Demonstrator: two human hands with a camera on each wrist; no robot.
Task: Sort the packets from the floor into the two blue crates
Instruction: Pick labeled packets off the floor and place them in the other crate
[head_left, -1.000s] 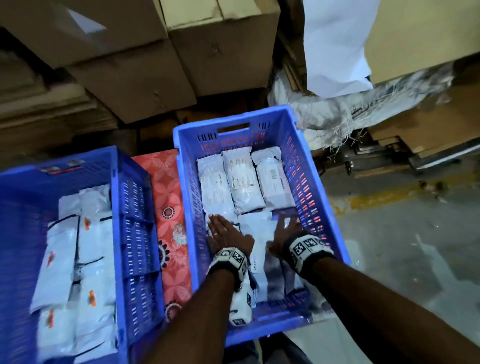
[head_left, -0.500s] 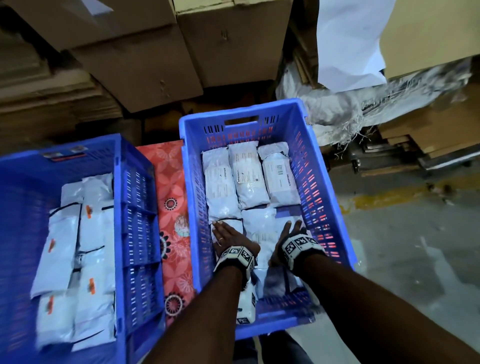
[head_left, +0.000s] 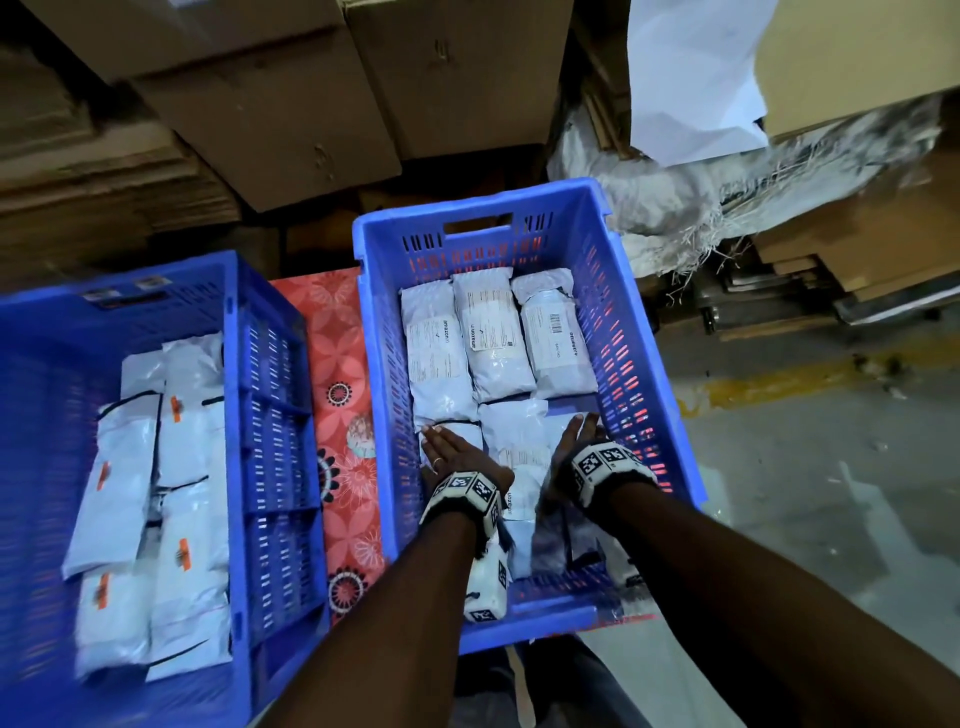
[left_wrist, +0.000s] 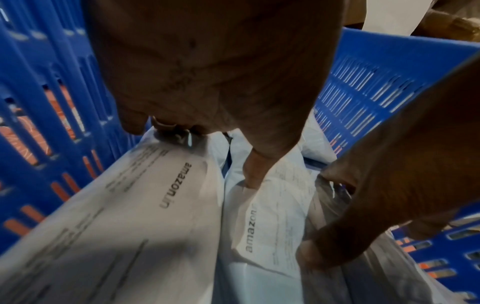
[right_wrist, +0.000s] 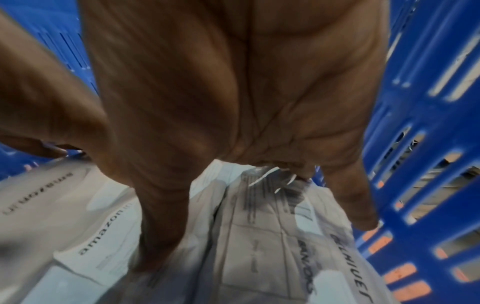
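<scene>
Head view: both flat hands, left hand (head_left: 451, 453) and right hand (head_left: 575, 451), have slid back along the white plastic packets (head_left: 511, 447), holding nothing, settling the right blue plastic crate (head_left: 631, 332).

Brown cardboard boxes (head_left: 291, 104) are stacked along the far side, with flattened cardboard (head_left: 104, 176) piled at the far left. A red floral cloth (head_left: 340, 415) lies on the floor. At the far right, a white sheet (head_left: 691, 78) hangs over a frayed woven sack (head_left: 727, 197) (threads loose). A worn yellow line (head_left: 779, 384) crosses the grey floor (head_left: 831, 519).
</scene>
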